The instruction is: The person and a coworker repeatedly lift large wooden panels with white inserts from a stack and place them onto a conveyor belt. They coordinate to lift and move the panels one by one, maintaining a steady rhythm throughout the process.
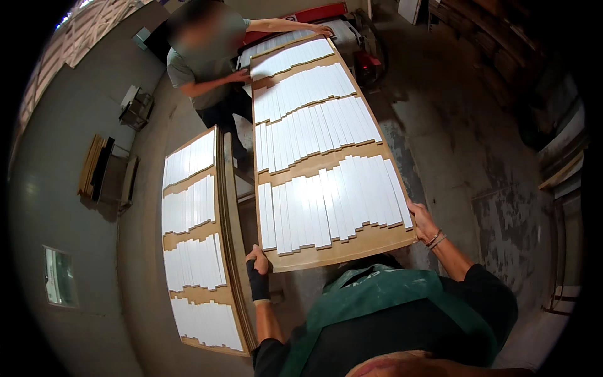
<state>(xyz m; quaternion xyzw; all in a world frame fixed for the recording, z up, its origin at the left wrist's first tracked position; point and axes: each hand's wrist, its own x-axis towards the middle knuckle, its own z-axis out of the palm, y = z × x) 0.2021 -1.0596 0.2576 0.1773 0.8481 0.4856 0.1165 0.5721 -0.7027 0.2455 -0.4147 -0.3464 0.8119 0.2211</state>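
Observation:
A long brown board (364,251) stretches away in front of me, bearing several rows of narrow white strips (323,201) laid side by side with uneven ends. My left hand (258,259), in a black wrist wrap, is closed on the board's near left corner. On the near right edge, my right hand (423,220) is closed too, its fingers partly hidden by the board. At the far end, another person (204,63) has one hand (323,30) on the far right corner and one hand (239,75) at the left edge.
To the left, a similar board (188,239) with white strips lies on top of a stack. A red and grey machine (295,22) stands behind the far end. Boards lean by a rack (100,169) along the left wall, and shelving (565,163) lines the right.

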